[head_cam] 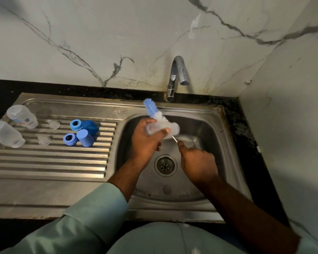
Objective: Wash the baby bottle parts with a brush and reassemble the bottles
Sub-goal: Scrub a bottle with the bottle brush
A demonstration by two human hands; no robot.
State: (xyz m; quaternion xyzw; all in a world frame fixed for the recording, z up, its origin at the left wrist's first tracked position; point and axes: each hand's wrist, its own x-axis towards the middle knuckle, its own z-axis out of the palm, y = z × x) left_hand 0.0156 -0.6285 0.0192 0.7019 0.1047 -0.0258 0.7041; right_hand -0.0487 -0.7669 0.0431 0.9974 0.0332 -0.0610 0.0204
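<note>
Steel sink [215, 125] under a marble wall, your hands over the basin

Your left hand [147, 142] curls its fingers [166, 131] around a clear bottle part [151, 128] with the white-and-blue brush [160, 118] pushed against it; your right hand [197, 162] pinches the brush's thin wire handle [174, 139]. On the ribbed drainboard [50, 162] to the left lie two clear bottles [21, 116], two clear nipples [44, 140], two blue rings [76, 125] and two blue caps [84, 137]. Behind the basin stands the tap [176, 77]

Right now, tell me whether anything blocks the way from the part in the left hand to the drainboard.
Nothing visible does. The left hand holds the clear part and brush over the sink; the drainboard strip nearest the basin lies bare.
</note>
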